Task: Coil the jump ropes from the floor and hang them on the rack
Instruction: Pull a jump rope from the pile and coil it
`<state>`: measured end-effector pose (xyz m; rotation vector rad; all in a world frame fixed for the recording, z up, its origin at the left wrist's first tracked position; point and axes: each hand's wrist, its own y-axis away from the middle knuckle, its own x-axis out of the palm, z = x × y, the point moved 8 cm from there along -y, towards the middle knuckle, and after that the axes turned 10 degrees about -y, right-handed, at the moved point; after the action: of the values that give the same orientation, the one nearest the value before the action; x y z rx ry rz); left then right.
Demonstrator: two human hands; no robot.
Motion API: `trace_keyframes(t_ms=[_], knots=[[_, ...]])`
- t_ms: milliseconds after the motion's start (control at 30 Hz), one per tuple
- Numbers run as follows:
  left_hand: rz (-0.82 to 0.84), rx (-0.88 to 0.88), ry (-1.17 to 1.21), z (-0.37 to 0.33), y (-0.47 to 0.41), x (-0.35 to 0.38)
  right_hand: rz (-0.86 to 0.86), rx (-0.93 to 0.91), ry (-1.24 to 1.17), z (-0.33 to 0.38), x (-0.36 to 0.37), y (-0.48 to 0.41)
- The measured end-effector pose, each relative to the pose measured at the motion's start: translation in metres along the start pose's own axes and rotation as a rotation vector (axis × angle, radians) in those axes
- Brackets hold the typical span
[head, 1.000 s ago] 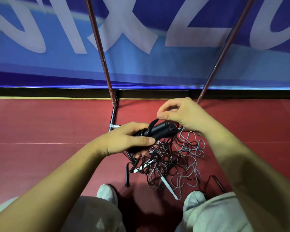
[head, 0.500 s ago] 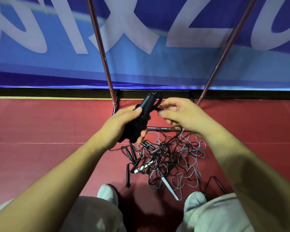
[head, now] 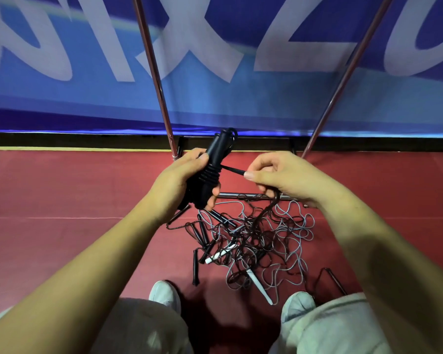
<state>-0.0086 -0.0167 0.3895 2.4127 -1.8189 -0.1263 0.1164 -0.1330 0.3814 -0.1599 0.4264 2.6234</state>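
My left hand (head: 180, 178) grips the black jump rope handles (head: 212, 169), held upright with their tips toward the banner. A black cord (head: 232, 169) runs from the handles to my right hand (head: 284, 176), which pinches it between thumb and fingers; the cord then drops below that hand into the pile. A tangled heap of black and grey jump ropes (head: 256, 244) with black and white handles lies on the red floor between my hands and my feet. The rack's two metal poles (head: 152, 72) rise on either side, and its base bar (head: 243, 195) lies on the floor.
A blue banner with large white letters (head: 215, 60) hangs just behind the rack. My two white shoes (head: 164, 293) stand at the near edge of the rope pile. Red floor (head: 62, 190) extends left and right, with a black strip along the wall.
My left hand has tipped the handles from lying sideways to upright and lifted them. My right hand has moved right, drawing a length of cord out from the handles.
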Motion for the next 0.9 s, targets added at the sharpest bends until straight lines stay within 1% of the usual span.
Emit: trace_keyframes(t_ms=[67,167,300,367,467,500,567,633,700,767,900], knots=[[-0.040,-0.019,-0.030,0.002,0.000,-0.004,0.019,0.015,0.070,-0.002,0.001,0.000],[-0.158,-0.062,-0.128,0.006,0.001,-0.016,0.018,0.040,0.038,-0.004,0.005,0.001],[-0.292,-0.072,-0.350,0.012,-0.004,-0.032,-0.010,0.047,0.042,0.001,0.006,0.001],[-0.345,-0.069,-0.482,0.017,-0.005,-0.040,0.020,0.040,0.099,0.003,0.011,0.002],[-0.430,-0.081,-0.702,0.018,-0.002,-0.047,0.113,0.049,0.282,-0.001,0.026,0.006],[-0.463,-0.095,-0.755,0.019,-0.001,-0.049,0.141,0.062,0.294,-0.005,0.031,0.007],[-0.518,-0.121,-0.899,0.018,0.000,-0.053,0.154,0.098,0.206,-0.007,0.037,0.008],[-0.563,-0.129,-1.044,0.016,0.000,-0.057,0.122,0.117,0.156,-0.006,0.038,0.007],[-0.598,-0.148,-1.113,0.016,0.001,-0.064,0.095,0.116,0.148,-0.003,0.039,0.006],[-0.616,-0.169,-1.162,0.017,0.002,-0.069,0.114,0.114,0.148,-0.001,0.045,0.007],[-0.604,-0.208,-1.262,0.022,0.003,-0.071,0.117,0.160,0.052,-0.003,0.051,0.012]])
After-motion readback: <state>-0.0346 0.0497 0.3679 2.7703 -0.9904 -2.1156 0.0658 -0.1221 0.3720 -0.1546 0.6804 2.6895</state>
